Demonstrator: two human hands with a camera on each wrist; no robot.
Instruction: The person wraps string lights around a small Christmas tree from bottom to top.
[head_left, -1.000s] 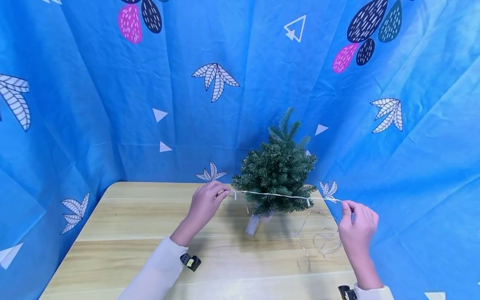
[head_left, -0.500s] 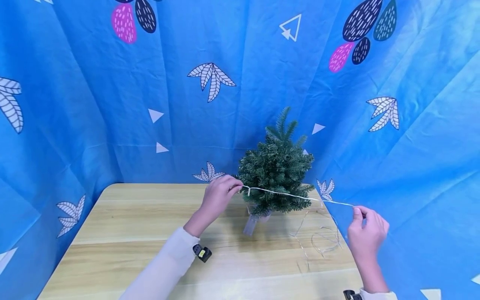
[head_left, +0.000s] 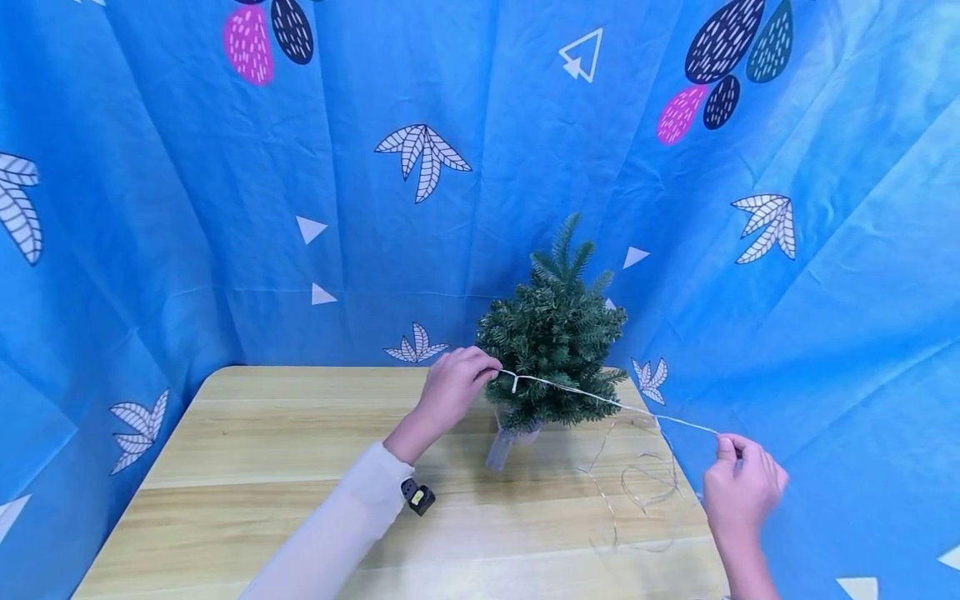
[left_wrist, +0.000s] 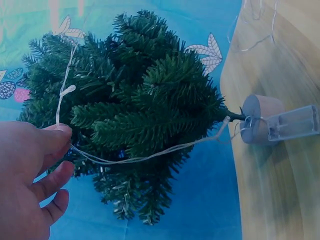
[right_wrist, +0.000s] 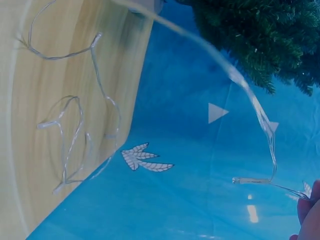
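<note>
A small green artificial Christmas tree (head_left: 555, 342) stands upright at the back of the table. My left hand (head_left: 453, 387), at the tree's left side, pinches a thin string of fairy lights (head_left: 577, 391) between thumb and fingertip. My right hand (head_left: 742, 487) pinches the string farther along, out past the table's right side. Between the hands the string runs nearly straight in front of the lower branches. In the left wrist view, another stretch goes from the left fingers (left_wrist: 55, 137) to the trunk. A clear plastic box (left_wrist: 295, 123) sits by the round tree base (left_wrist: 257, 120).
More of the light string lies in loose loops (head_left: 648, 483) on the wooden table (head_left: 300, 467), right of the tree. A blue patterned cloth (head_left: 420, 250) hangs behind the table and along both sides.
My left hand has moved right and slightly up, to the tree's edge. My right hand has moved right and down, and the stretched string slopes more toward it.
</note>
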